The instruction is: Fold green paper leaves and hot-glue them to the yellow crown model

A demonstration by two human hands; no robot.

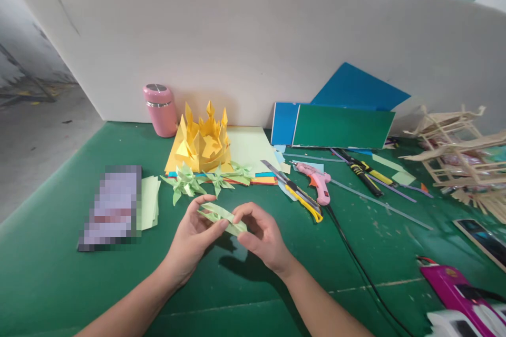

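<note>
Between my two hands, just above the green table, is a folded piece of light green paper [224, 215]. My left hand [197, 229] pinches its left part, thumb in front and fingers behind. At the right end, the thumb and fingers of my right hand [263, 234] are closed on the same paper. Beyond my hands lie several folded pale green paper flowers [185, 183]. A yellow folded paper crown [205, 142] stands behind them on a stack of coloured sheets [253, 142]. Small green sheets [149, 202] lie to the left.
A blurred-out flat object [113, 205] lies at left; a pink flask [161, 110] stands behind. To the right are a yellow utility knife [302, 197], a pink glue gun [318, 181] with its cord, pliers [361, 174], green board [343, 127], a wooden stick structure [458, 147] and a phone [484, 239].
</note>
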